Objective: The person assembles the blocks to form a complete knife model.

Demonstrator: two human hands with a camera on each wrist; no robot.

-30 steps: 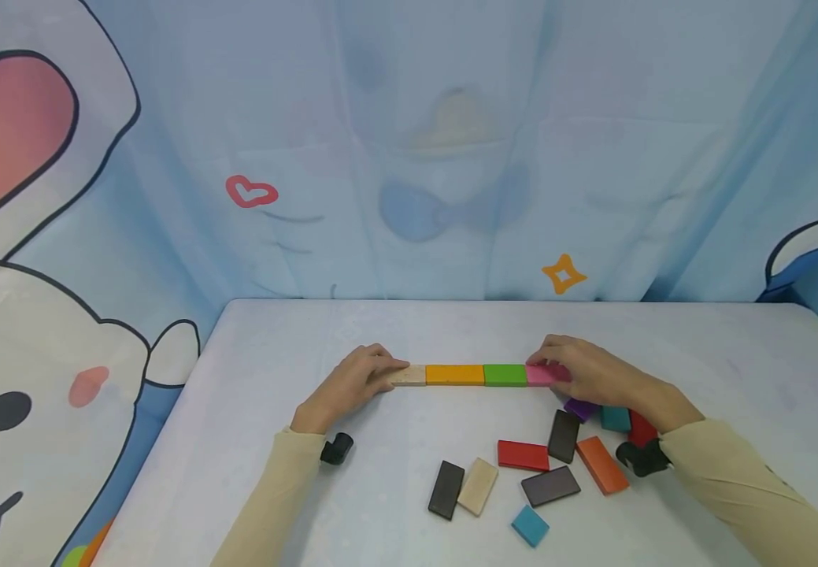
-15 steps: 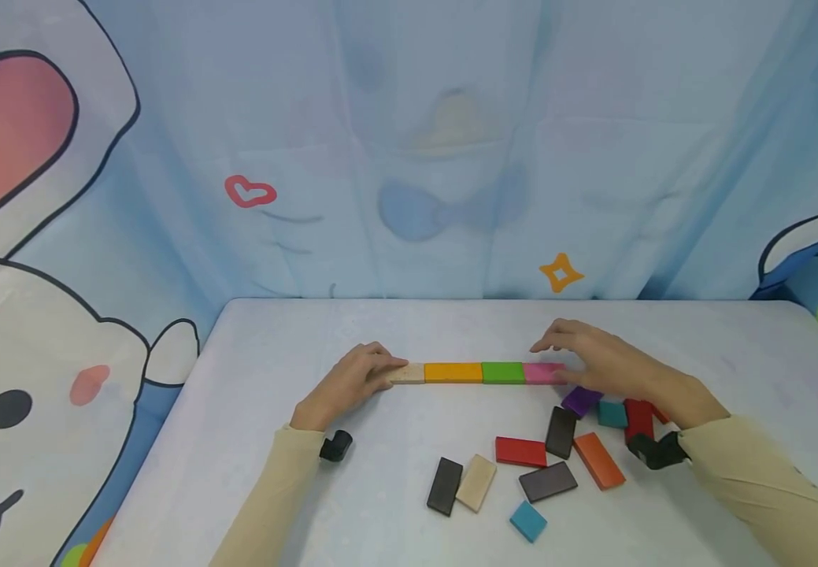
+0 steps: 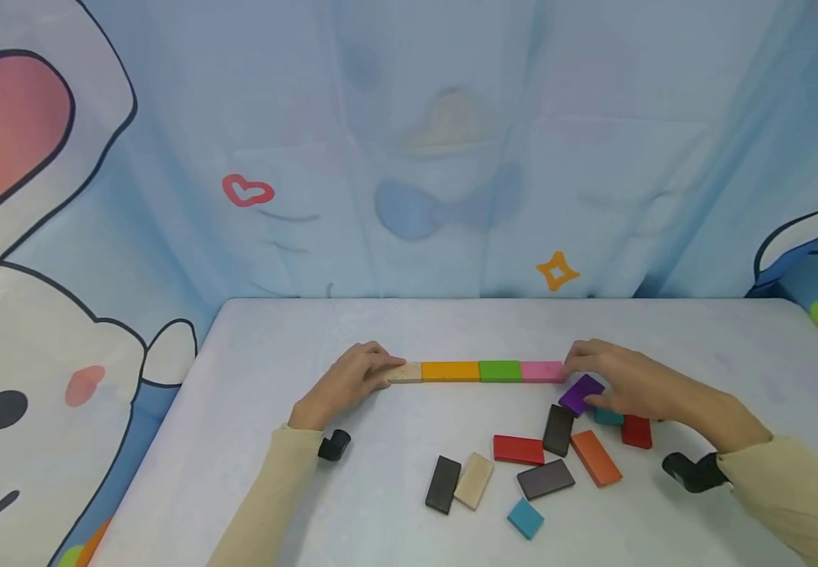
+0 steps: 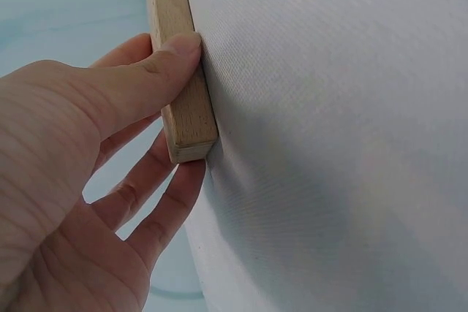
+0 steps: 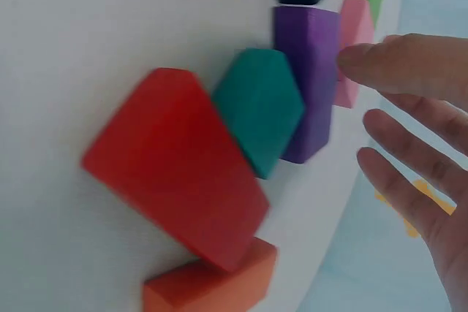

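A straight row of wooden blocks lies across the table: a plain wood block (image 3: 405, 373), a yellow-orange block (image 3: 449, 372), a green block (image 3: 499, 372) and a pink block (image 3: 540, 372). My left hand (image 3: 352, 379) pinches the plain block at the row's left end, thumb on its near face and fingers behind and at its end in the left wrist view. At the other end, my right hand (image 3: 628, 378) hovers with spread, relaxed fingers by the pink block's end and over a purple block (image 3: 582, 394). In the right wrist view the thumb (image 5: 358, 62) is beside the purple block; whether it touches cannot be told.
Loose blocks lie nearer me: teal (image 3: 608, 416), red (image 3: 637, 431), orange (image 3: 596, 458), dark (image 3: 558, 430), another red (image 3: 518, 450), grey-brown (image 3: 545, 479), black (image 3: 443, 484), cream (image 3: 475, 480) and blue (image 3: 525, 518). A printed curtain (image 3: 451, 197) hangs behind the table's far edge.
My right hand has let go of the pink block, lifted, and moved right and down toward the purple block. My left hand stays on the plain block.
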